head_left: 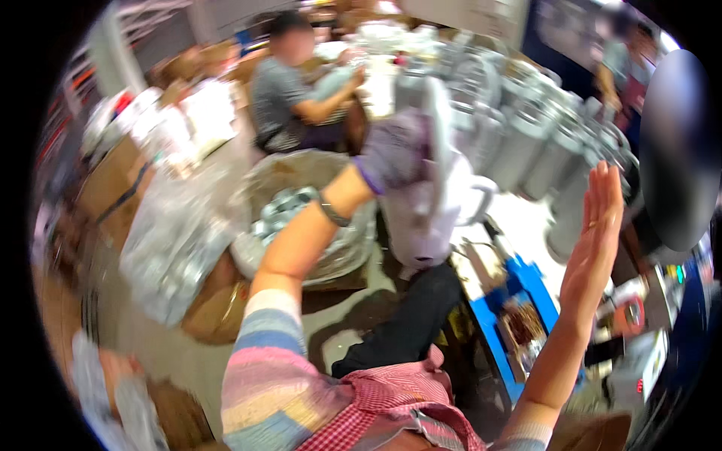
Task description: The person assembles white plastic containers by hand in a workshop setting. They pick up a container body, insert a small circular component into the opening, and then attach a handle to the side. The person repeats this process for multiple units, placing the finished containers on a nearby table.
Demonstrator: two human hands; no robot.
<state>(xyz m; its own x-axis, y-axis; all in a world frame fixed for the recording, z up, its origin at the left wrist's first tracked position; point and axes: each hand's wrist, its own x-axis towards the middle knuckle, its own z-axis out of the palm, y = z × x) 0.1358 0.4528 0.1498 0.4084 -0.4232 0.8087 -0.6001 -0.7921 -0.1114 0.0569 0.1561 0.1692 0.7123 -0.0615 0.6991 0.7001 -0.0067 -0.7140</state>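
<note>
My left hand (394,150), in a greyish-purple glove, grips the upper part of a pale white jug-shaped plastic housing (423,239). The housing has a side handle and a tall curved band at its top; motion blurs its details, and the glove's fingertips are partly hidden. It hangs upright in front of me, above my dark-trousered leg. My bare right hand (593,233) is raised at the right, fingers straight and close together, with nothing in it. Nearest to it stand several grey jug-shaped housings (521,149) on the table.
A blue tray (489,319) with small parts lies on the near table. Left of the housing stands a plastic-lined bin (353,248) of grey-white parts, beside clear plastic bags (177,248) and a cardboard box (113,188). A co-worker (289,90) sits beyond; another person (624,75) stands far right.
</note>
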